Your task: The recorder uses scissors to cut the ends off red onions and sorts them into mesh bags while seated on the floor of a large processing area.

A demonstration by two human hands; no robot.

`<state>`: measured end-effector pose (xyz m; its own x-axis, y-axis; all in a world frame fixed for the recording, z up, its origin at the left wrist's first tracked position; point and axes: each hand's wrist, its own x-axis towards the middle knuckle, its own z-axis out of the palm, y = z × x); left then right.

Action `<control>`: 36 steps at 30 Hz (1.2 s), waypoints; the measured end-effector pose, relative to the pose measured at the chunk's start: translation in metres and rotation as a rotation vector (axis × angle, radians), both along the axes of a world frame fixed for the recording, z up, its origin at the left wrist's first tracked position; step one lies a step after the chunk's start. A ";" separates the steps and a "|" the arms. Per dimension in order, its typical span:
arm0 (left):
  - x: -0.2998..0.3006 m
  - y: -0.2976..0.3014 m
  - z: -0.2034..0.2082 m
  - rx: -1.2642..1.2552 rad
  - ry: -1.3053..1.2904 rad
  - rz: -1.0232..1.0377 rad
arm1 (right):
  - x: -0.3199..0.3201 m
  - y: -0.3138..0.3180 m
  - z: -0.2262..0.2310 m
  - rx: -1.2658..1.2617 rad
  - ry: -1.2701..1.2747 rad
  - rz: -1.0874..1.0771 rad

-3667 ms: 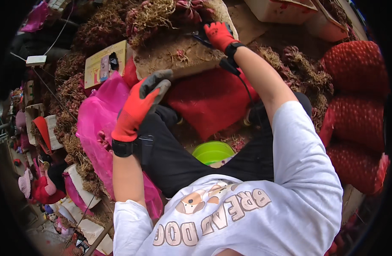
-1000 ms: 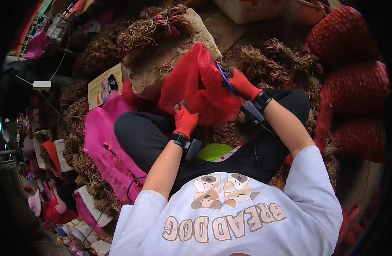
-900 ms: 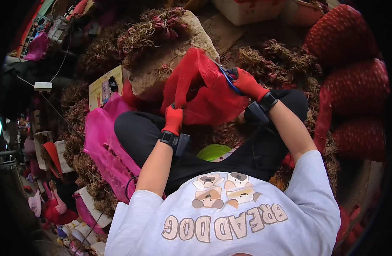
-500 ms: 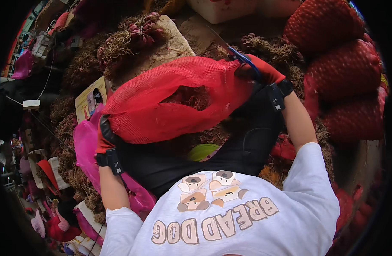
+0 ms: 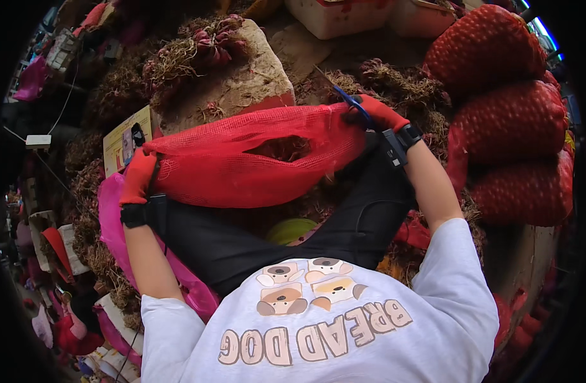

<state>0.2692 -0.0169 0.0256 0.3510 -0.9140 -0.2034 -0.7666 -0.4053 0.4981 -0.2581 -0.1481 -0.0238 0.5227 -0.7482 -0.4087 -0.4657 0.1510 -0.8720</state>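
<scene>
My left hand (image 5: 138, 175), in a red knit glove with dark palm, is gripping one end of the red mesh bag (image 5: 235, 185), fingers closed. My right hand (image 5: 383, 115), gloved alike, is holding the blue-handled metal scissors (image 5: 356, 107) and seemingly pinching the bag's other end; I cannot tell exactly how its fingers are closing. The bag is hanging stretched above my black-trousered legs (image 5: 210, 246), probably because pulling both ends apart is holding its slit-like mouth open. The scissors are pointing up and away, presumably so the blades are staying clear of the mesh.

Beyond the bag, a pale, dirt-covered block (image 5: 264, 67) is bearing root-tangled purple-red bulbs (image 5: 219, 41), crowding the far side. Bulging red mesh sacks (image 5: 506, 124) are standing stacked at my right; a bright pink net bag (image 5: 117, 214) is lying by my left forearm. Between my legs, a lime-green round container (image 5: 289, 231) is sitting partly hidden.
</scene>
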 end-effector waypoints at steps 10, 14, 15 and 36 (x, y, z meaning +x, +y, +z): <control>0.001 -0.004 -0.021 0.268 -0.448 -0.079 | 0.029 -0.027 -0.012 0.134 -0.230 -0.371; 0.016 -0.004 -0.030 0.294 -0.289 -0.044 | -0.001 -0.023 -0.004 0.224 -0.644 -0.504; 0.016 -0.002 -0.032 0.198 -0.287 -0.059 | -0.004 -0.024 -0.003 0.147 -0.570 -0.530; -0.265 0.035 0.042 -0.723 0.326 -0.772 | 0.113 0.018 0.041 0.640 -1.283 -0.393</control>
<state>0.0045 0.0181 0.0674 -0.3377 -0.8050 0.4878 -0.4768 0.5931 0.6487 -0.1451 -0.1297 0.0170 0.5847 -0.7986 -0.1429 0.7105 0.5891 -0.3848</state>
